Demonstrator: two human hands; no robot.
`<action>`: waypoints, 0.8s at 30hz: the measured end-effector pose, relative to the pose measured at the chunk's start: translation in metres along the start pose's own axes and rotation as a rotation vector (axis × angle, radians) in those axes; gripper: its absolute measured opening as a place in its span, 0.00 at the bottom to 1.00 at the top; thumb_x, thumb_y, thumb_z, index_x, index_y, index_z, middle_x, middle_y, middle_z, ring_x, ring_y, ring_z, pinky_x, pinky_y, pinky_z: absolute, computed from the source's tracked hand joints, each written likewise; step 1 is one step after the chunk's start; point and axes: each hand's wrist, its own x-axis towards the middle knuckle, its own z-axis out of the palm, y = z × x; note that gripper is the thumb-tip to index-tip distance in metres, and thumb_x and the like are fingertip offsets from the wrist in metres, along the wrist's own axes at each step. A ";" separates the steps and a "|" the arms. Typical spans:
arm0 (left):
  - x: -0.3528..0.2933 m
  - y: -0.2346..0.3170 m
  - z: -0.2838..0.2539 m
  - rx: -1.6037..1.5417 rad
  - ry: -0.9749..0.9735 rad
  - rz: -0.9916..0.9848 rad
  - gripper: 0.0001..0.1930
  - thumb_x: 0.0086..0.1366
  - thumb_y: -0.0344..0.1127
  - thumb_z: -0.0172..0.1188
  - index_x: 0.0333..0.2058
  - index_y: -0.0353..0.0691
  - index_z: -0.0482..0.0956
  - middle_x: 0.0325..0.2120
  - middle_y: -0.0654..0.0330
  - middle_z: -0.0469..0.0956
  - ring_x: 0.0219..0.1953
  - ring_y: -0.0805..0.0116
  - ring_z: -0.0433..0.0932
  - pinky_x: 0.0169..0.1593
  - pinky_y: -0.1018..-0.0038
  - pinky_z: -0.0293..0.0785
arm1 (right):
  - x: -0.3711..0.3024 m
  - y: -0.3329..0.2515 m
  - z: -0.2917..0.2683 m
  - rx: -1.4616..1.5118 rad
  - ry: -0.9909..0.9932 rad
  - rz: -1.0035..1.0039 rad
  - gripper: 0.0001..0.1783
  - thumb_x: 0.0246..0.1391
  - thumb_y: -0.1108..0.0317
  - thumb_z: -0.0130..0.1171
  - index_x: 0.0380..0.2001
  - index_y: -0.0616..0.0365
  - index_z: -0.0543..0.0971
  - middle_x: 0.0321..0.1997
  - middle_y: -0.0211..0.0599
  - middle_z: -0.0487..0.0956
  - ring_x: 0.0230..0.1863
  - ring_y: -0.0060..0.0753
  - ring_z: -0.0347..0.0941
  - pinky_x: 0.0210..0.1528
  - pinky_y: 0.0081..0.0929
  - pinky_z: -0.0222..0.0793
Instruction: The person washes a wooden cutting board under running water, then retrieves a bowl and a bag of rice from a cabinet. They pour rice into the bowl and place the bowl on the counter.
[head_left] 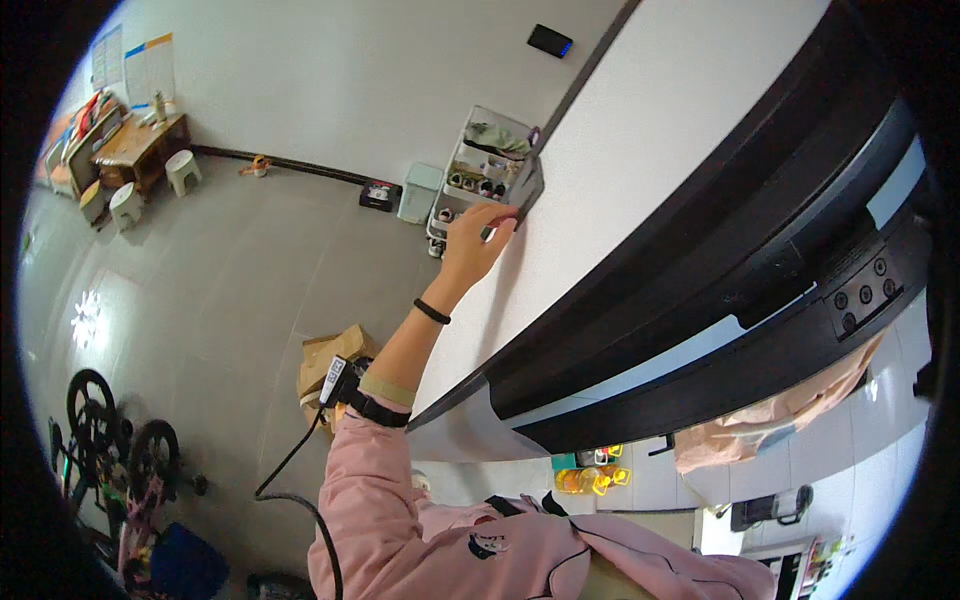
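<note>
At the far left edge of the white door [595, 190], the grey fitting [530, 188] is apparently met by the left hand's [474, 243] narrowly curled fingers; whether it is gripped cannot be told. Fingertips could be pinched if the door is swung.

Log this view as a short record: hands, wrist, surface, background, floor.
Left hand: fingertips at a grey piece by the white panel's edge; grip unclear
Right hand: not in view
Left wrist: black band
Surface: white panel, black trim
Background: shoes on a rack
Floor: cardboard box, bicycle
</note>
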 end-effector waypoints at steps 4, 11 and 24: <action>-0.010 -0.009 0.009 -0.037 0.001 -0.051 0.12 0.63 0.29 0.58 0.45 0.36 0.80 0.38 0.57 0.81 0.38 0.71 0.79 0.43 0.78 0.74 | -0.011 0.035 0.009 0.084 -0.005 0.074 0.13 0.54 0.57 0.58 0.35 0.54 0.79 0.27 0.36 0.78 0.25 0.36 0.76 0.21 0.37 0.71; -0.026 -0.032 -0.026 -0.441 0.041 -0.339 0.13 0.68 0.34 0.54 0.47 0.34 0.78 0.40 0.59 0.80 0.41 0.73 0.78 0.44 0.78 0.74 | 0.009 0.094 0.026 0.174 -0.116 0.230 0.16 0.54 0.56 0.59 0.39 0.56 0.80 0.31 0.37 0.81 0.25 0.36 0.79 0.20 0.34 0.74; -0.320 0.068 0.275 -0.130 -0.679 -0.019 0.13 0.66 0.35 0.55 0.46 0.35 0.77 0.38 0.59 0.80 0.39 0.73 0.77 0.41 0.78 0.74 | -0.093 0.250 0.076 0.276 0.355 0.618 0.18 0.43 0.63 0.59 0.36 0.63 0.81 0.40 0.52 0.81 0.45 0.54 0.77 0.44 0.46 0.74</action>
